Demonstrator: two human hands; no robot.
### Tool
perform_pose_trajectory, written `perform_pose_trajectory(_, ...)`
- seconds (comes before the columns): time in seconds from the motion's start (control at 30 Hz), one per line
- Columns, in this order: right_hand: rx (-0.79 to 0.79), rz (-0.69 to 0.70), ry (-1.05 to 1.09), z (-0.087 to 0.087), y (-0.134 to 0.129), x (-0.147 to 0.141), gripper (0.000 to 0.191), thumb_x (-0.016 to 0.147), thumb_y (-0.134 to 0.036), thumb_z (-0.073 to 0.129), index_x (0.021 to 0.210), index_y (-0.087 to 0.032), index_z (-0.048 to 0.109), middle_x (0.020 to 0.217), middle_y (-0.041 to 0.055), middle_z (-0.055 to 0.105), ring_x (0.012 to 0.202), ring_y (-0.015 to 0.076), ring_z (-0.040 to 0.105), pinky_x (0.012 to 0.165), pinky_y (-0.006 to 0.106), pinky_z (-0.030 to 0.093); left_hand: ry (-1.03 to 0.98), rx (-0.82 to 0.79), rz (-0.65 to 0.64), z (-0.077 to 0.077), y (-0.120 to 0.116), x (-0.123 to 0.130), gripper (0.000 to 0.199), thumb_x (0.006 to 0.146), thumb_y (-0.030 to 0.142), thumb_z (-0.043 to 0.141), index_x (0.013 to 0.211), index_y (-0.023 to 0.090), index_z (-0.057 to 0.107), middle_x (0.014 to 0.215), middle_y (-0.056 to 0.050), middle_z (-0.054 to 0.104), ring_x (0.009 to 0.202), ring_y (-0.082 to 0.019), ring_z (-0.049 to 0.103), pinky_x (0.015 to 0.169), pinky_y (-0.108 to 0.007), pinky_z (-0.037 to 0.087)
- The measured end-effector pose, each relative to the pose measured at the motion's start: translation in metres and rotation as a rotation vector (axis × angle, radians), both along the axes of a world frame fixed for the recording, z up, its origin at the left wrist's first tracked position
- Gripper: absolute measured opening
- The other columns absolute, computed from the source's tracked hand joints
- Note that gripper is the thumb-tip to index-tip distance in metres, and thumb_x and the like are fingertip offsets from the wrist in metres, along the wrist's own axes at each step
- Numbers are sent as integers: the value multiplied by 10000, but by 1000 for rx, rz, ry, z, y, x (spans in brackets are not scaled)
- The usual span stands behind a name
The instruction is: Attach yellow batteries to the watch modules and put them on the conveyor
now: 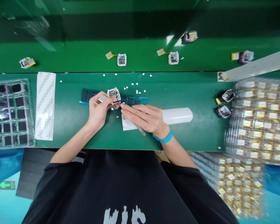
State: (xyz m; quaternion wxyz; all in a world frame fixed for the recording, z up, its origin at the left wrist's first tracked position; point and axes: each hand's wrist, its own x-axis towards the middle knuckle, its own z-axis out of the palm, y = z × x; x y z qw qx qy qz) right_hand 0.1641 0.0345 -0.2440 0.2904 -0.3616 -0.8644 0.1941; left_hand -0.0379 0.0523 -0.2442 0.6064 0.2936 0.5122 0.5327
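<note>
My left hand (99, 109) grips a small white square device (114, 95) with its circuit side up, the thumb on its lower edge. A silver and yellow battery (102, 98) lies beside the thumb. At the device's lower right corner are the fingertips of my right hand (146, 117), closed around a slim tool (140, 130) whose rounded end sticks out below the palm. Under my hands runs a blue slotted strip (136, 100). A white sheet (177, 115) with a rounded end passes beneath my right hand.
Devices with batteries (121, 60) sit along the back surface. To the left are a compartment tray (20, 115) and white printed strips (45, 105). Stacked battery trays (259, 118), two dark devices (223, 111) and a pale bar (256, 67) are at the right. Small white bits dot the middle.
</note>
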Motion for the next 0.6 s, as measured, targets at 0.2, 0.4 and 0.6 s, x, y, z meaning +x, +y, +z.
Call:
perform_pose_trajectory(0.2, 530, 11, -58, -5, -3, 0, 243, 1036, -165, 678, 1236, -247, 788, 1265, 14, 814, 900, 143, 786, 662, 271, 594, 32, 9, 4, -2, -1, 1, 296, 653, 238, 860, 619, 198, 570, 591, 67, 665, 478, -84, 629, 515, -205, 557)
perform_pose_trajectory(0.4, 638, 8, -42, -2, -1, -1, 208, 1021, -142, 697, 1190, -217, 792, 1239, 22, 830, 859, 131, 765, 656, 265, 590, 16, 4, 11, -2, -1, 1, 250, 641, 229, 850, 613, 200, 603, 599, 58, 679, 474, -87, 632, 504, -208, 564)
perform_pose_trajectory(0.6, 566, 10, -104, -8, -2, 2, 286, 1044, -169, 668, 1285, -284, 770, 1276, -13, 818, 931, 143, 766, 738, 271, 642, 19, 6, 10, -4, -1, 0, 304, 641, 246, 904, 623, 196, 605, 623, 54, 696, 500, -94, 658, 516, -202, 589)
